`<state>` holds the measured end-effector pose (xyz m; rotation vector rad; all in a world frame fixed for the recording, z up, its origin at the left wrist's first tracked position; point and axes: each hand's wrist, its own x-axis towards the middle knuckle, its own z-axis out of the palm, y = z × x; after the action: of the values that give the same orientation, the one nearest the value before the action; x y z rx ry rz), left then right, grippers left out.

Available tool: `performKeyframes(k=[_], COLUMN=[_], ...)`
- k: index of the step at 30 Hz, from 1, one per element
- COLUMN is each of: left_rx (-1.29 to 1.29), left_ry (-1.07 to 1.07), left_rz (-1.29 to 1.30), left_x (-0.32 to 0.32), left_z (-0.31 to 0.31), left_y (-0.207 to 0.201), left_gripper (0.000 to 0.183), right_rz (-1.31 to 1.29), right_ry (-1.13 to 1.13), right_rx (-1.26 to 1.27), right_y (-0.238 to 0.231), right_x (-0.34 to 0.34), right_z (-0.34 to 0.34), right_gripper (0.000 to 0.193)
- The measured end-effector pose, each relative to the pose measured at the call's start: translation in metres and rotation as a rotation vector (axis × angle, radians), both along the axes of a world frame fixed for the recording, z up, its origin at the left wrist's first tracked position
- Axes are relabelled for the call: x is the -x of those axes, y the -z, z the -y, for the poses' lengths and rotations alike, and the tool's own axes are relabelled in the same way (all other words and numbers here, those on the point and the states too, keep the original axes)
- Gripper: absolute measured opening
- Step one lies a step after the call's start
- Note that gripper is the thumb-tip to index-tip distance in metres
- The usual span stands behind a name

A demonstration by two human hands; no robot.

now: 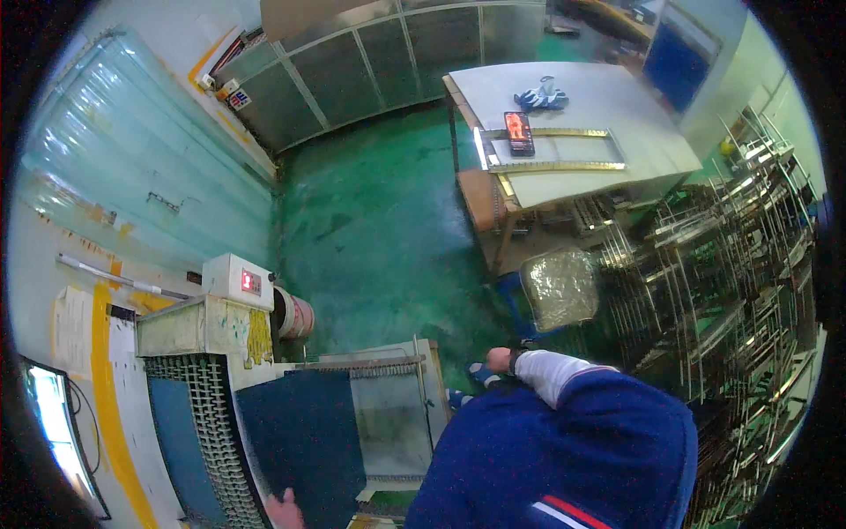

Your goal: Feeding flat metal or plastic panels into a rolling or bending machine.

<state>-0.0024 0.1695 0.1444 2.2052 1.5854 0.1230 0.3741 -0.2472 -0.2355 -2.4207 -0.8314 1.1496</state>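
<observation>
At the lower edge, my left hand (284, 510) shows in part over a dark blue flat sheet (304, 432) on the machine. Its fingers look apart, and nothing shows in them. Close by on its left runs a metal mesh or chain strip (216, 432) beside another blue panel (181, 432). My right hand (500, 360) hangs low beside my body, below a white sleeve and a dark wristband. It is foreshortened, so its fingers do not show clearly, and I see no object at it. Right of the blue sheet lies a pale framed panel (392, 423).
A control box (236, 280) with a red display tops the machine; a bucket (295, 316) stands behind it. Ahead is a white table (608, 93) bearing a metal frame (564, 166), a phone (519, 134) and gloves (542, 97). A plastic-wrapped stool (560, 289) and metal racks (740, 273) stand right.
</observation>
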Motion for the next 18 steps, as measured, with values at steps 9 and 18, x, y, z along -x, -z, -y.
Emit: performKeyframes(k=[9,18], left_rx=[0.083,0.463], left_ry=[-0.664,-0.864], left_rz=[0.920,1.471], left_x=[0.037,0.011], left_z=[0.099,0.135], left_y=[-0.055,-0.017], left_gripper=[0.032,0.028], right_rz=[-0.009,0.104], right_ry=[-0.087,-0.362], right_rx=[0.027,-0.036], right_y=[-0.023,0.035], right_x=[-0.009,-0.018], right_z=[-0.030,-0.045], right_gripper=[0.030,0.021])
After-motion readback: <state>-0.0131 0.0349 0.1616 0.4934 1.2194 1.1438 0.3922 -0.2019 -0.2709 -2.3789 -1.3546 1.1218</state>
